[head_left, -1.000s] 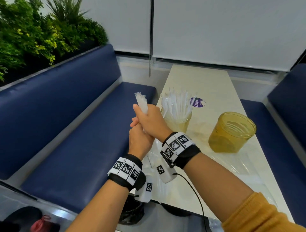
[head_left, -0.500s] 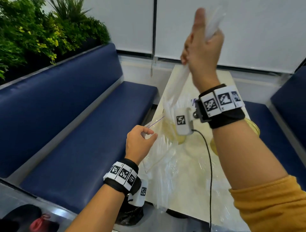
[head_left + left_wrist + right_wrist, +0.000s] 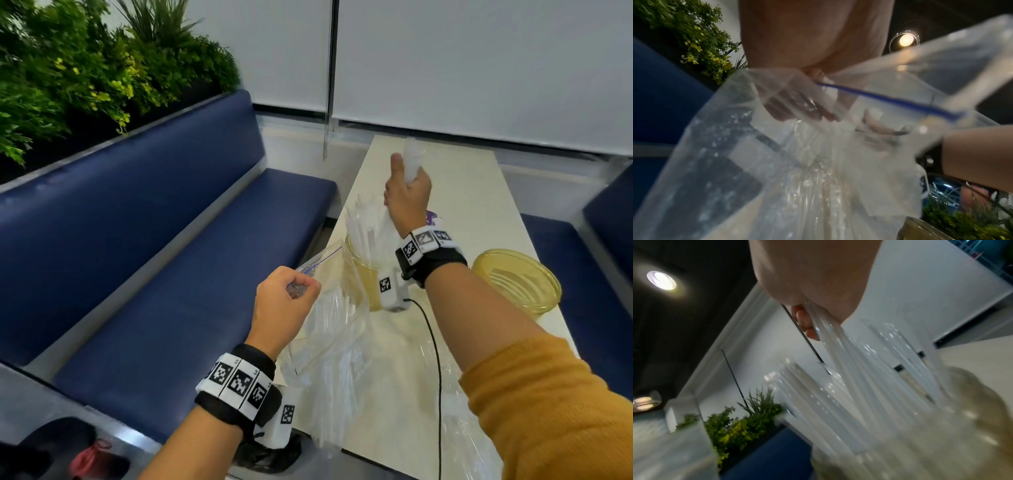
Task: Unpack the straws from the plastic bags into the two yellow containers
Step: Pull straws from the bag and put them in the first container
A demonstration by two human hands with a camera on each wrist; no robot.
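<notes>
A bundle of straws [image 3: 412,161] is being gripped by the right hand [image 3: 407,195], the fingers being curled tightly round it with the thumb lying up along its side; in the right wrist view the straws [image 3: 851,363] are being held slanting down into the near container [image 3: 359,274], where more straws [image 3: 363,222] are already standing. The lower ends of the gripped bundle are being blurred, so whether they are touching the bottom cannot be told. The bag [image 3: 329,329] is being pinched at its mouth by the left hand [image 3: 284,308], fingers curled and pressed together against the thumb; its blue zip line [image 3: 885,99] is being shown stretched out from the fingers in the left wrist view. The bag is being held hanging over the near edge of the table [image 3: 479,192], just beside the near container, with clear straws still being seen through it. The second container [image 3: 517,284] is being left standing to the right, apart from both hands, near the right forearm. More clear plastic [image 3: 462,428] is being left lying on the table's near end under the right arm
</notes>
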